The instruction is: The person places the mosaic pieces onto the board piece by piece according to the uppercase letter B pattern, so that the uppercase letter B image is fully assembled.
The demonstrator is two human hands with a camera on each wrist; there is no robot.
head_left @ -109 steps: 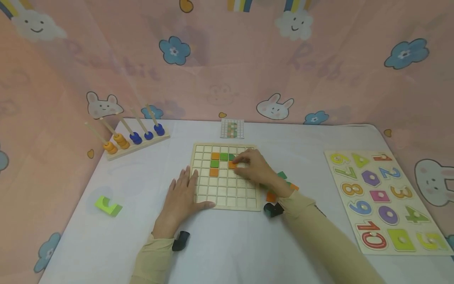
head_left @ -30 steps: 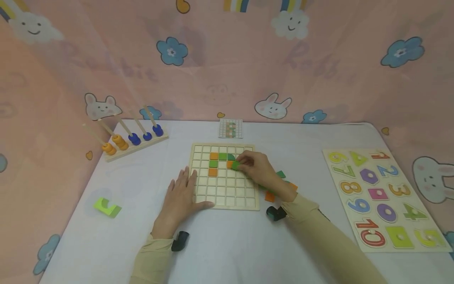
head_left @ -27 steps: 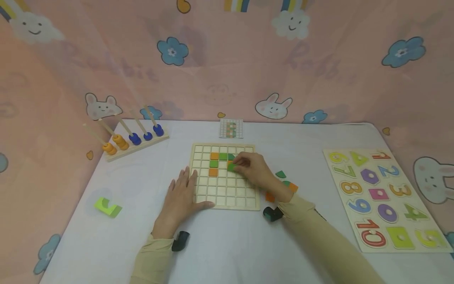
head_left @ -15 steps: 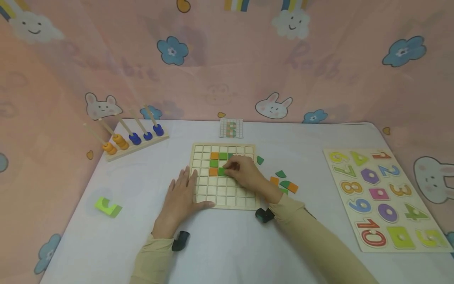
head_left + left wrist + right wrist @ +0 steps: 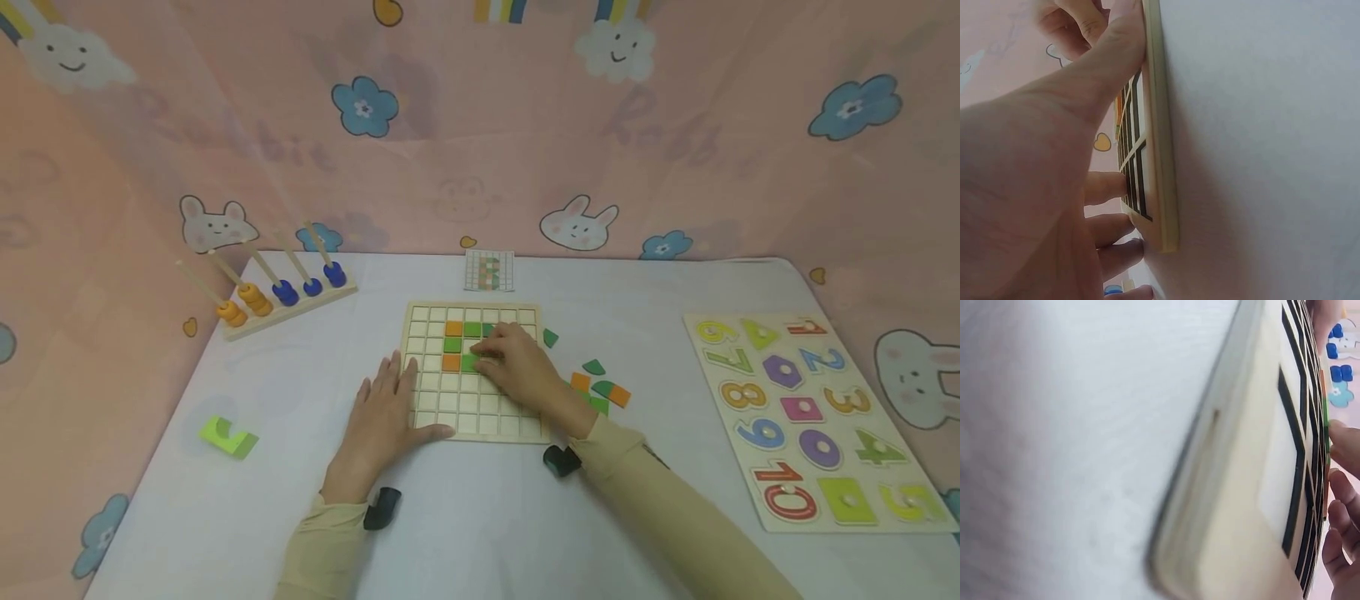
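Note:
A wooden grid board (image 5: 457,425) lies on the white table, with square orange and green tiles in its cells. An orange tile (image 5: 453,328) starts the upper row, and another orange tile (image 5: 451,362) sits lower in the same column. My right hand (image 5: 519,365) has thumb and index finger curled at a green square tile (image 5: 468,363) beside the lower orange one; in the right wrist view the thumb (image 5: 1342,440) touches green. This hand hides nearby cells. My left hand (image 5: 380,417) rests spread over the board's left edge, thumb along the front edge.
Loose tiles (image 5: 618,396) lie right of the board; a green quarter-round piece (image 5: 551,338) lies by its edge. Behind it is a pattern card (image 5: 489,271). A bead abacus (image 5: 288,304) stands back left, a green block (image 5: 228,437) left, a number puzzle (image 5: 806,417) right.
My right hand has brought a green square tile leftward and down into the cell beside the lower orange tile; its index finger has since shifted slightly. My left hand stays in place.

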